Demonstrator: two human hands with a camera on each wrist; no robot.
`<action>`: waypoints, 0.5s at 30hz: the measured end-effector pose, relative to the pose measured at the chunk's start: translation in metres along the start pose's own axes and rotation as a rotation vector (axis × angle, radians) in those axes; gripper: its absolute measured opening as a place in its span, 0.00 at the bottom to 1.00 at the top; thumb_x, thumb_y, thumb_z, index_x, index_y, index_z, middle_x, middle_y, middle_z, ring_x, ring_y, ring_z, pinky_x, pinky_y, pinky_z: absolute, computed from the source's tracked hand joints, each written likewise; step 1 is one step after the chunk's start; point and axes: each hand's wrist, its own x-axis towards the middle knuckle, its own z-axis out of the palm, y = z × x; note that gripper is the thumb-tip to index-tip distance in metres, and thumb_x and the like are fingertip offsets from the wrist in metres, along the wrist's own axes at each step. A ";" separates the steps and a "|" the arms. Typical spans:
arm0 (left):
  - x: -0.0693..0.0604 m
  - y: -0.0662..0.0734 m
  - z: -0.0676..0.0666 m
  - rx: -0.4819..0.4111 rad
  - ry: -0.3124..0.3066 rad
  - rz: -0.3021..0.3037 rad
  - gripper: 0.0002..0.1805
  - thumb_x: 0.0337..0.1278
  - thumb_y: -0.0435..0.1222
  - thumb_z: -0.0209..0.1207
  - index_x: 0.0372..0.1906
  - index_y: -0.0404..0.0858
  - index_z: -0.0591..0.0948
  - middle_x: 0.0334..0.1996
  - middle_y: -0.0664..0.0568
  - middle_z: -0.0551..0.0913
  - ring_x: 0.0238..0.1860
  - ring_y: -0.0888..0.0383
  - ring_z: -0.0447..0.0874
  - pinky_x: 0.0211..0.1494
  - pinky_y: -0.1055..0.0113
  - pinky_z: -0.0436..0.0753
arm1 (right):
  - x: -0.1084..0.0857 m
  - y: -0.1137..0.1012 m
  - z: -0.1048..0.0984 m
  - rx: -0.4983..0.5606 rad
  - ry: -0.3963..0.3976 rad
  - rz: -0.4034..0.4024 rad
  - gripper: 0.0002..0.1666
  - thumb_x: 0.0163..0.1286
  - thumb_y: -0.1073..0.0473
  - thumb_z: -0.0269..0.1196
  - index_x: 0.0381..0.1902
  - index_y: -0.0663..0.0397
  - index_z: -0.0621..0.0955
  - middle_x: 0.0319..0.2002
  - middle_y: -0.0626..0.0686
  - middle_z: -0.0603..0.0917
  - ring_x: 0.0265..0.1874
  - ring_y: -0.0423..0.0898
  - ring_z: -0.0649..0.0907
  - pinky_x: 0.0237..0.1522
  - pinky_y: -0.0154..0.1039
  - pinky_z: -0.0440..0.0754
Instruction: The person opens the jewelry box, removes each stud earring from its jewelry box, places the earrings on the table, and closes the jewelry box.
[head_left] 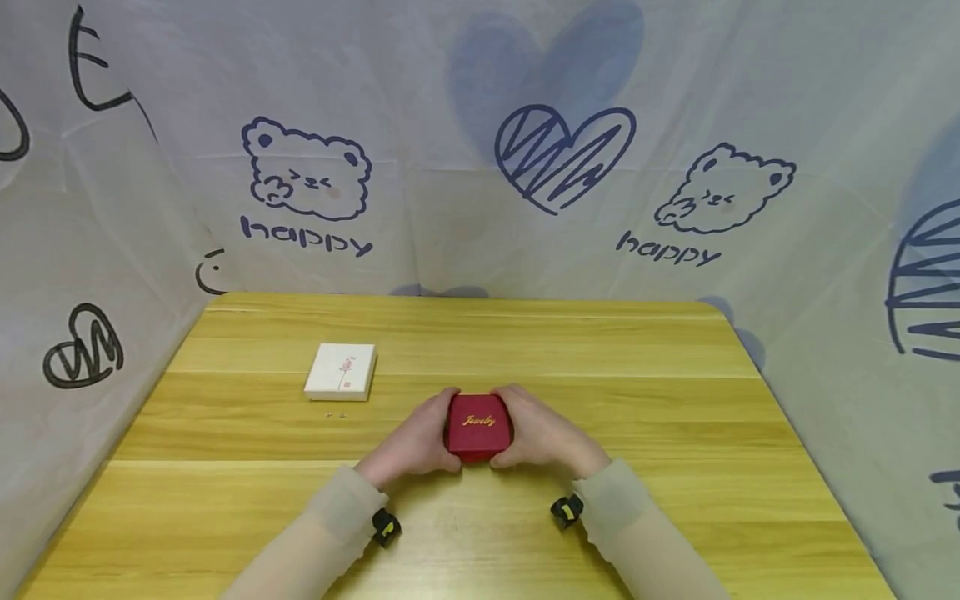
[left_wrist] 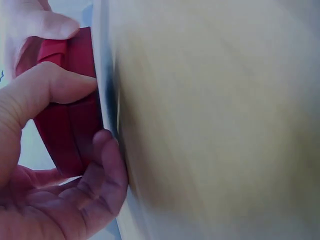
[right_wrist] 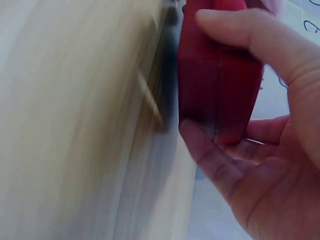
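A closed red box [head_left: 480, 423] with gold "Jewelry" lettering on its lid is at the middle of the wooden table. The left hand [head_left: 422, 437] grips its left side and the right hand [head_left: 536, 429] its right side, thumbs at the near edge. In the left wrist view the left hand [left_wrist: 55, 200] curls its thumb and fingers round the red box [left_wrist: 75, 135]. From the right wrist view, the right hand [right_wrist: 280, 170] holds the opposite side of the red box [right_wrist: 215, 95].
A white box [head_left: 341, 372] with a pink flower print lies at the back left of the table [head_left: 600, 350]. Two tiny shiny pieces [head_left: 336, 415] lie just in front of it. A white cloth [head_left: 435, 192] with drawings hangs behind the table.
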 end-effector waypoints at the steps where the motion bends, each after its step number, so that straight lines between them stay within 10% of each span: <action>1: 0.000 0.000 0.000 -0.002 0.000 0.006 0.60 0.25 0.28 0.78 0.71 0.25 0.56 0.56 0.38 0.75 0.55 0.46 0.75 0.60 0.52 0.73 | 0.000 0.000 0.000 -0.004 0.001 0.000 0.55 0.42 0.55 0.81 0.65 0.65 0.67 0.54 0.55 0.75 0.48 0.47 0.77 0.54 0.45 0.76; 15: -0.003 0.003 0.001 0.082 -0.013 0.050 0.59 0.21 0.26 0.76 0.70 0.25 0.58 0.52 0.40 0.73 0.48 0.50 0.75 0.54 0.55 0.76 | 0.003 0.000 -0.010 0.057 -0.091 0.026 0.42 0.45 0.51 0.78 0.56 0.61 0.75 0.41 0.45 0.80 0.36 0.41 0.80 0.41 0.39 0.79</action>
